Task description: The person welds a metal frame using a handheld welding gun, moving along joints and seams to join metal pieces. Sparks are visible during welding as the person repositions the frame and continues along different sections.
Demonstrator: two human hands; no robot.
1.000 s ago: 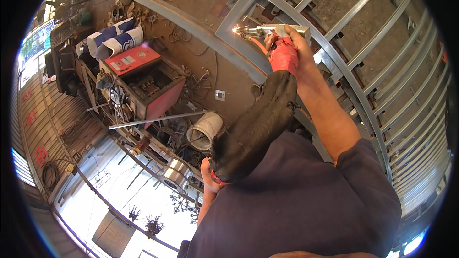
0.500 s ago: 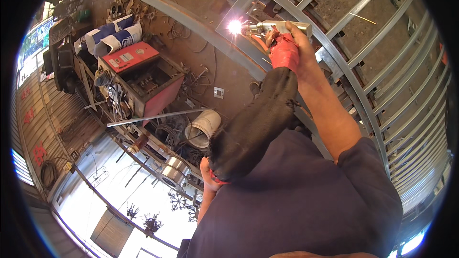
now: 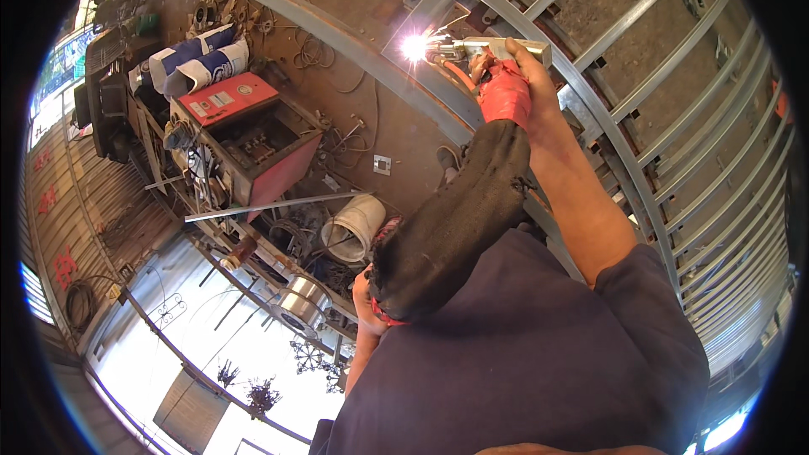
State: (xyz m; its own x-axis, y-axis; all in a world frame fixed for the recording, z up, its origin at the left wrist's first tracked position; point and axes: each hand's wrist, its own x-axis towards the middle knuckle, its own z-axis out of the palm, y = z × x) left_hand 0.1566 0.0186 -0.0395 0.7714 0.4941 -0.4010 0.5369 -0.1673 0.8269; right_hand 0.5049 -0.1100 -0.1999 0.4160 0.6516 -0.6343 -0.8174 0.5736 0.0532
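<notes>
My right hand (image 3: 529,72) is closed around a welding torch (image 3: 451,50) beside a pale block-shaped piece (image 3: 497,45). A white arc (image 3: 414,48) glares at the tip, against a grey metal beam (image 3: 337,46); the contact point is lost in the glare. Red wrapping (image 3: 506,97) and an orange hose (image 3: 459,74) sit by the hand. From the wrapping, a thick black sleeve (image 3: 455,211) runs down across my front. At its lower, red-edged end is my left hand (image 3: 366,299), closed on it, fingers partly hidden.
A red open-topped machine (image 3: 253,135) with blue-and-white bags (image 3: 202,59) stands left. Nearer are a white bucket (image 3: 350,227), a wire spool (image 3: 303,303) and a long metal bar (image 3: 270,206). A curved slatted metal frame (image 3: 619,139) fills the right. Cables lie on the floor.
The arc still burns at nearly the same spot, with more sparks to its right. The black sleeve has shifted slightly, and a shoe shows more beyond it. Both hands keep their hold.
</notes>
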